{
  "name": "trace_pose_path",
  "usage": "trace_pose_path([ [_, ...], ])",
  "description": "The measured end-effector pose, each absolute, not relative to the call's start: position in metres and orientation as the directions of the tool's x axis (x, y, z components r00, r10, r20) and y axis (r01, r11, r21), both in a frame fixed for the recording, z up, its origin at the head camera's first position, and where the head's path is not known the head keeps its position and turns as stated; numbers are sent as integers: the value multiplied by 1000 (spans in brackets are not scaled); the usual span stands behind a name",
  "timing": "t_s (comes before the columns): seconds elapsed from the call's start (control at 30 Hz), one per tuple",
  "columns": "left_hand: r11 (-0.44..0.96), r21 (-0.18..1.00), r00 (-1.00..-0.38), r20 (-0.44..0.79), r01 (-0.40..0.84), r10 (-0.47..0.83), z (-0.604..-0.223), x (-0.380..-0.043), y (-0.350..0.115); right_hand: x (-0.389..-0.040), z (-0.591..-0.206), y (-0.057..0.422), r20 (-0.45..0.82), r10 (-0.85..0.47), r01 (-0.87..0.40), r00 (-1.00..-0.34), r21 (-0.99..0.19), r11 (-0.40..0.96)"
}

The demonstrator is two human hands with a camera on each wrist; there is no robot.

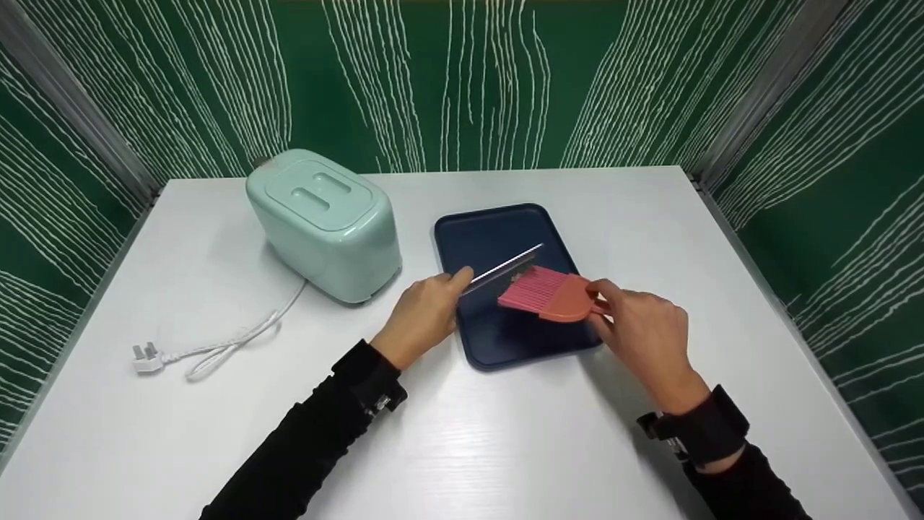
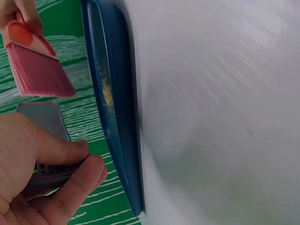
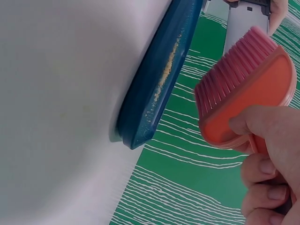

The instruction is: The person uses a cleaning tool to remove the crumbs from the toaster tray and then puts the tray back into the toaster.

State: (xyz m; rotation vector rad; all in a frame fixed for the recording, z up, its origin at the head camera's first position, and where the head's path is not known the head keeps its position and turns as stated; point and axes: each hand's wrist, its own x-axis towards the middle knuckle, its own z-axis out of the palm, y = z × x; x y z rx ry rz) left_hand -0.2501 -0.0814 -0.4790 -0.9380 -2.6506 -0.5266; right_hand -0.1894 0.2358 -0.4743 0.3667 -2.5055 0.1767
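My left hand (image 1: 426, 314) pinches a thin metal crumb tray (image 2: 44, 117) by its dark slotted end, between thumb and fingers. It is tilted up over a dark blue tray (image 1: 523, 343), apart from it. My right hand (image 1: 642, 332) grips a small orange brush (image 1: 570, 297) by its handle. Its pink bristles (image 3: 236, 65) are close to the crumb tray in the head view; whether they touch cannot be told there, but the left wrist view shows a small gap. Yellowish crumbs (image 2: 107, 91) lie inside the blue tray.
A mint green toaster (image 1: 325, 224), its top lid on, stands at the back left of the white table (image 1: 433, 462). Its white cord (image 1: 238, 339) and plug (image 1: 148, 359) lie at the left. Green walls (image 1: 599, 87) with white lines enclose the table.
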Motion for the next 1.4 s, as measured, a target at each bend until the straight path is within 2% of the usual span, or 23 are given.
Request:
trace_pose_path([
  [0.37, 662, 439, -795, 333, 607, 508, -478, -252, -82, -189, -472, 249, 575, -175, -272, -799, -86, 958],
  [0.83, 578, 704, -887, 164, 412, 432, -476, -253, -82, -204, -469, 280, 530, 51, -150, -846, -328, 933],
  [1.2, 391, 889, -907, 58, 237, 418, -477, -253, -77, -220, -481, 310, 372, 195, -18, -908, -498, 867],
  [1.4, 305, 934, -909, 45, 185, 415, -479, -253, -75, -229, -490, 331, 174, 235, 108, -956, -536, 837],
])
